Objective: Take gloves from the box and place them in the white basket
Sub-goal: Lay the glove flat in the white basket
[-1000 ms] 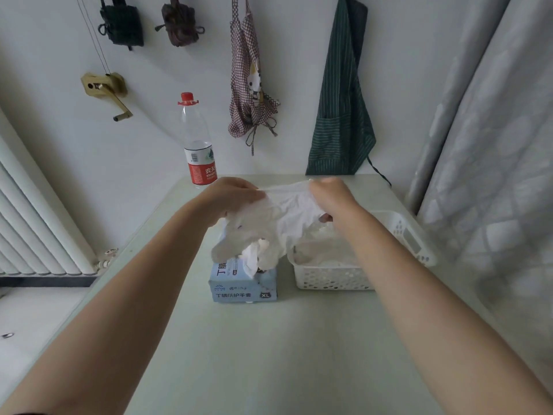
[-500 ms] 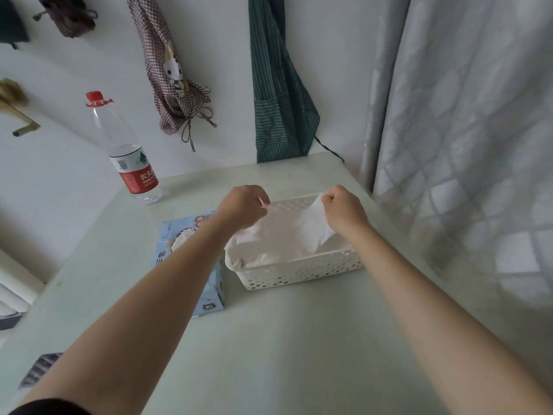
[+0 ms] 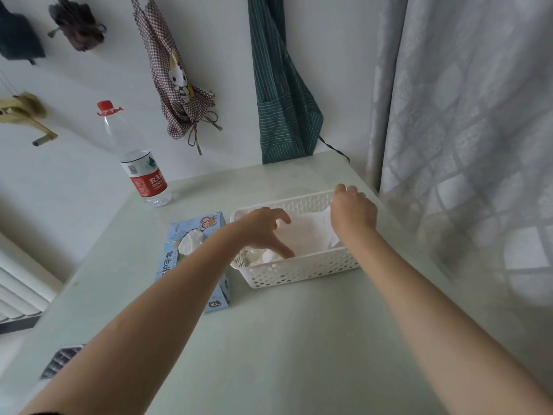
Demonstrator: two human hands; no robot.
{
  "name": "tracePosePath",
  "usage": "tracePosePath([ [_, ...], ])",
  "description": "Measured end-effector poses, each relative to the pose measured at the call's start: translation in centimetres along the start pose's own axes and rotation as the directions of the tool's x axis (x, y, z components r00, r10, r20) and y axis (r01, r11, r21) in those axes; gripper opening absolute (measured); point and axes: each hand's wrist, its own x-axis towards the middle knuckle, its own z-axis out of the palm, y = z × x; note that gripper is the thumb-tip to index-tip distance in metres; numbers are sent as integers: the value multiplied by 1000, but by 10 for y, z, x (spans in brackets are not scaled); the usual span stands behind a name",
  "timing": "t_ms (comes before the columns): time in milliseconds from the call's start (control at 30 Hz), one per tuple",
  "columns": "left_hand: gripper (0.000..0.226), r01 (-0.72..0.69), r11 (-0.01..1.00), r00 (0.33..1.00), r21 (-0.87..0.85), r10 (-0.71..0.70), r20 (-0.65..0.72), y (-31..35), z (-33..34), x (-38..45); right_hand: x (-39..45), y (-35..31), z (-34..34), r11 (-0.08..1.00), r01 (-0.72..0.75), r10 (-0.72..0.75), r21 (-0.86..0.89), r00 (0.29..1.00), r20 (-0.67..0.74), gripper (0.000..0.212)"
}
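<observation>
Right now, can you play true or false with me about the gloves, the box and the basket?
1. The white basket has white gloves lying in it. True.
2. The glove box sits right of the basket. False: it sits left of it.
3. The water bottle has a red cap. True.
4. The left hand holds the bottle. False: it reaches open-fingered into the basket.
5. The right hand is over the basket's far corner. True.

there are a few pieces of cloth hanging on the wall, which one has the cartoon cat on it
The checked red-and-white cloth, hanging left of the dark green striped apron. The dark bundles further left show no picture.
</observation>
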Motion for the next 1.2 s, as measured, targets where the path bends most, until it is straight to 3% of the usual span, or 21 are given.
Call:
tracePosePath([
  [67,69,-46,986,990,-160,24,-136,-2,-9,-6,0,-6,-1,999,9,-12,-49,999,-52,20],
  [167,32,-62,963,913,-262,-51,-406,-17,-29,-19,1,-28,-6,997,82,-82,-12,993,-83,21],
  [233,8,-29,959,858,-283,-121,-500,-34,-39,-31,-1,-50,-11,983,173,-167,59,982,-89,21],
  [300,3,41,945,809,-324,-221,-544,-59,-44,-49,-6,-80,-13,943,288,-281,169,958,-63,20],
  [400,10,206,912,781,-354,-371,-503,-100,-42,-71,-17,-125,-11,829,334,-408,450,910,78,17],
  [467,19,285,891,812,-353,-420,-406,-124,-35,-81,-24,-151,-7,763,297,-448,574,883,139,17],
  [600,29,305,906,879,-292,-386,-279,-151,-20,-96,-34,-189,-6,809,407,-529,424,818,224,31],
  [700,18,274,914,848,-300,-377,-374,-156,-12,-100,-41,-201,-6,837,452,-538,307,783,312,29],
  [800,12,246,872,770,-424,-441,-462,-162,-15,-107,-43,-208,-8,820,340,-496,460,823,277,20],
  [933,15,180,835,726,-519,-469,-503,-162,-23,-116,-34,-211,-20,671,100,-363,735,908,208,8],
  [1033,15,97,840,810,-533,-378,-448,-154,-24,-121,-31,-221,-31,558,-15,-312,830,923,226,5],
  [1100,24,126,891,890,-437,-296,-347,-148,-20,-120,-30,-224,-34,528,-42,-306,848,922,236,5],
  [1200,30,193,941,935,-278,-262,-238,-147,-8,-118,-29,-228,-36,477,-60,-291,877,931,222,6],
])
